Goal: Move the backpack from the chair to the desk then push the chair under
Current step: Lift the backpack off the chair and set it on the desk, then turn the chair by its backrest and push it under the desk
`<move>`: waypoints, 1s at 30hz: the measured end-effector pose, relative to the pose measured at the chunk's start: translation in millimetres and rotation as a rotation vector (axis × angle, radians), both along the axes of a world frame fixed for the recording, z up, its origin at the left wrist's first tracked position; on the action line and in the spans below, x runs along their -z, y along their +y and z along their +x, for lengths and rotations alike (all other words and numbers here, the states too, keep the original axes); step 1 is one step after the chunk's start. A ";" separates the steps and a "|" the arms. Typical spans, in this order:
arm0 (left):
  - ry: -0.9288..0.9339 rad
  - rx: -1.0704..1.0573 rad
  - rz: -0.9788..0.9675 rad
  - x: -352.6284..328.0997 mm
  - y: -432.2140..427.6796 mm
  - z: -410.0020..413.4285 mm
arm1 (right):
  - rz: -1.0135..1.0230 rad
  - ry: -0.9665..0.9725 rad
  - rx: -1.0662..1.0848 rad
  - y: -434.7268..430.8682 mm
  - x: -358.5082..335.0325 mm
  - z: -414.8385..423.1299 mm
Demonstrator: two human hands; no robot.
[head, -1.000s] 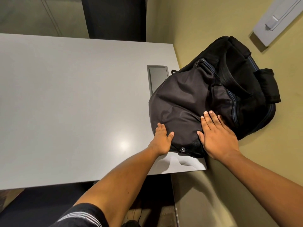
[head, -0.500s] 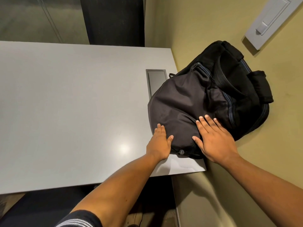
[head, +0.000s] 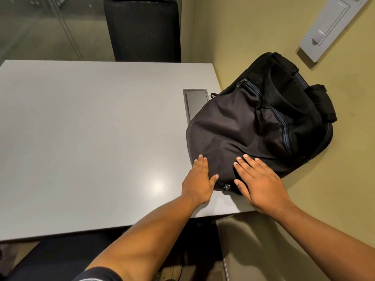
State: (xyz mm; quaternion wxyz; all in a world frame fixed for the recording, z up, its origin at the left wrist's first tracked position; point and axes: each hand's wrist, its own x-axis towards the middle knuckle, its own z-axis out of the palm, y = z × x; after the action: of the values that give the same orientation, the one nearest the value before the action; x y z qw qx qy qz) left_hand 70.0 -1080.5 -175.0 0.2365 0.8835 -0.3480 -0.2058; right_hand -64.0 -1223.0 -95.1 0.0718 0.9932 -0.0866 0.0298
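Note:
The black and dark grey backpack (head: 249, 126) lies on the right end of the grey desk (head: 91, 138), its far side leaning against the yellow wall. My left hand (head: 199, 179) lies flat with fingers together against the bag's near left edge, partly on the desk. My right hand (head: 261, 183) rests flat on the bag's near lower corner, fingers spread. Neither hand grips anything. Below the desk's near edge, at the bottom left, a dark seat-like shape (head: 60, 258) shows; I cannot tell if it is the chair.
A black chair back (head: 142, 29) stands beyond the desk's far edge. A grey cable hatch (head: 194, 100) is set in the desktop just left of the bag. A white switch plate (head: 332, 27) is on the wall. Glass panels (head: 40, 27) are at the far left.
My view has tilted so the far chair back shows. The bag has stayed put. My right hand has slid back toward its near corner.

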 end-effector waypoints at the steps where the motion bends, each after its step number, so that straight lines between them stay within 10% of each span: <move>1: -0.002 0.002 0.003 0.0 3.1 -1.4 | 0.010 0.004 -0.009 3.2 2.1 -2.1; 30: -0.193 0.143 0.123 -12.1 146.9 -16.0 | 0.269 -0.085 0.296 123.5 23.9 -50.0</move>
State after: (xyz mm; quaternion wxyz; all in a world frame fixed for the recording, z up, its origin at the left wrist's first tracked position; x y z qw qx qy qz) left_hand 54.0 -933.5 -162.9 0.1323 0.8850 -0.4178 -0.1572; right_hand -114.0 -1099.5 -119.0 -0.0616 0.9682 -0.2376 0.0492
